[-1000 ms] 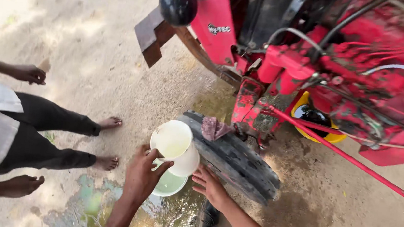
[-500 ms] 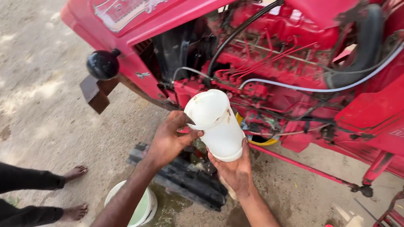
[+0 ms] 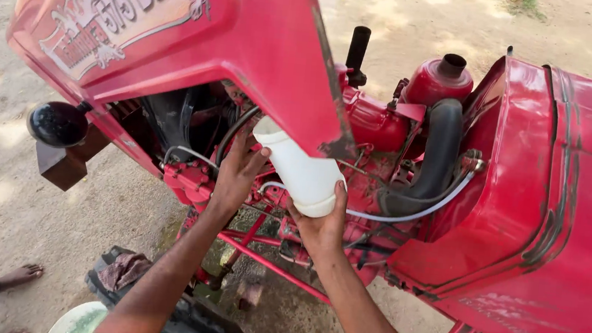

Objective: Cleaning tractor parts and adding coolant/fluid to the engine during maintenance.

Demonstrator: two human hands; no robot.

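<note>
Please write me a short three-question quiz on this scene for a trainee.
1. True or false: both hands grip the white plastic jug.
2. Which hand supports the jug's base? A) left hand B) right hand
3. What lies on the ground below the left forearm?

Key
1. True: one hand at each end, with the jug tilted under the raised red hood.
2. B.
3. A black tyre with a rag on it, beside a pale bowl.

A white plastic jug (image 3: 301, 171), smooth and opaque, is tilted with its upper end hidden behind the edge of the raised red tractor hood (image 3: 250, 46). Its rounded base points down and outward, in front of the red engine (image 3: 387, 124).
</note>
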